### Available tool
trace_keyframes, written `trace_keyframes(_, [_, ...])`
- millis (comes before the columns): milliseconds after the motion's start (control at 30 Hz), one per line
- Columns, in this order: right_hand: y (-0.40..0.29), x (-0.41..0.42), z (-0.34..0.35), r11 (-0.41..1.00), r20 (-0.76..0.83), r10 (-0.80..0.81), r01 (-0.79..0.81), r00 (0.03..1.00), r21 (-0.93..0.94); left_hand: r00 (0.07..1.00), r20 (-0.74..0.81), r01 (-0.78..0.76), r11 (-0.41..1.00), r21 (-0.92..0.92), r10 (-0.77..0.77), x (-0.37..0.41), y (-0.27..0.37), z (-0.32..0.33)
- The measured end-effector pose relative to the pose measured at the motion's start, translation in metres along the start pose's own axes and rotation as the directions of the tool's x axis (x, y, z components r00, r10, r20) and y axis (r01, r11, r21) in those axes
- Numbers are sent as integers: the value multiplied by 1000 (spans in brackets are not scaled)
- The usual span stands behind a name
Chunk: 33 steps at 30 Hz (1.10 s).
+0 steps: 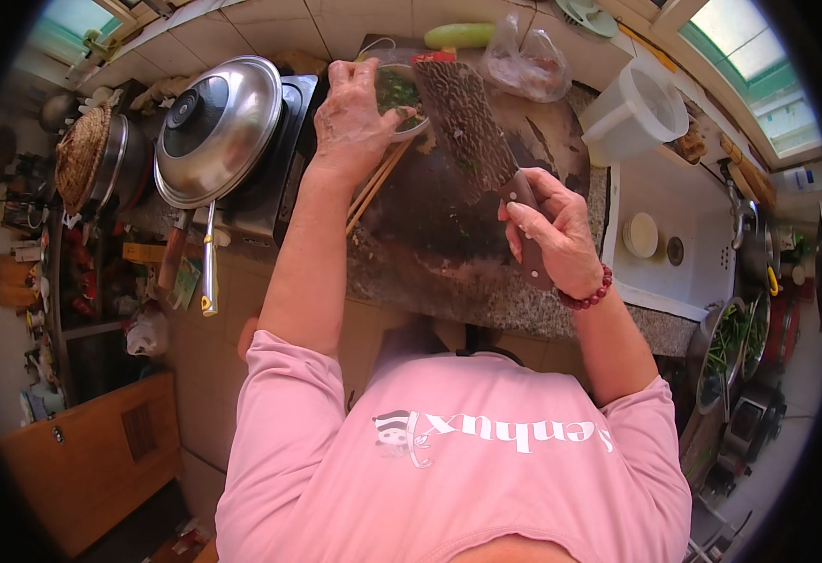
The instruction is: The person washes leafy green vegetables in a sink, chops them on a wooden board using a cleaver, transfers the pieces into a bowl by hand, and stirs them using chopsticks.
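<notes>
My right hand (pixel 552 225) grips the handle of a wide cleaver (pixel 471 134), its blade pointing up and left, with green bits stuck to it. The blade's top end is close to the rim of a bowl (pixel 414 131) that holds chopped greens (pixel 397 88). My left hand (pixel 355 112) is around the bowl's left side, its thumb over the rim. Wooden chopsticks (pixel 379 184) lie below the bowl. Beneath the cleaver is a round, dark, worn chopping board (pixel 418 225) with scraps on it.
On the left, a lidded pan (pixel 224 134) sits on a cooker (pixel 298 105), its handle sticking out over the counter edge. Behind the board lie a pale green gourd (pixel 459 35) and a plastic bag (pixel 527 63). At right are a plastic tub (pixel 640 105) and a sink (pixel 699 260) with small bowls (pixel 640 236).
</notes>
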State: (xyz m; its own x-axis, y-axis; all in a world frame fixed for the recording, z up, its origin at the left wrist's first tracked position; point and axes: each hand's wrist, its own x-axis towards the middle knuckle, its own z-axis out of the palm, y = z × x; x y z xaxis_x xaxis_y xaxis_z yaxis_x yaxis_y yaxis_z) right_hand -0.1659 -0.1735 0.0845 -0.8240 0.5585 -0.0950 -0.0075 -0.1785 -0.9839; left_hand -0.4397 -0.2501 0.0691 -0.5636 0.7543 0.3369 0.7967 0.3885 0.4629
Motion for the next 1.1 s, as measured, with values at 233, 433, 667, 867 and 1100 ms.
trace_keyframes(233, [-21, 17, -18, 994, 180, 55, -36, 982, -106, 978, -180, -81, 984, 157, 109, 14, -15, 6])
trace_keyframes(433, [-15, 25, -24, 984, 83, -7, 22, 997, -176, 987, -140, -61, 987, 151, 83, 10, -18, -7])
trace_keyframes(667, [-13, 14, -14, 974, 64, -74, 86, 995, -210, 964, 79, 168, 345, -924, -255, 15, -18, -7])
trace_keyframes(867, [-12, 8, -10, 925, 189, -180, 231, 965, -300, 945, 254, 216, -191, -957, -205, 10, -12, -14])
trace_keyframes(1100, [-11, 9, -9, 907, 333, -172, 281, 927, -313, 929, 226, 178, -180, -967, -294, 12, -8, -15])
